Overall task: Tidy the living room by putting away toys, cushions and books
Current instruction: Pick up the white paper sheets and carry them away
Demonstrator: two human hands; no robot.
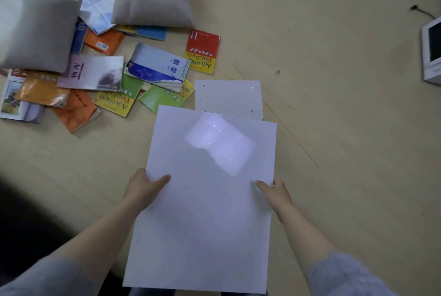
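Head view: left hand (143,188) and right hand (276,192) pinched the white board (202,219) by its edges, best kept level above the books (155,66).

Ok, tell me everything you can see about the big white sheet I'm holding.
The white sheet is a large, plain rectangle, glossy enough to mirror a bright patch of light and a dark shadow. It looks stiff, like thin board or plastic, flat and uncreased. The left hand and right hand pinch its long side edges, thumbs on top, holding it above the floor, its length pointing away from the person. Its far edge overlaps a smaller white panel; contact there cannot be told.
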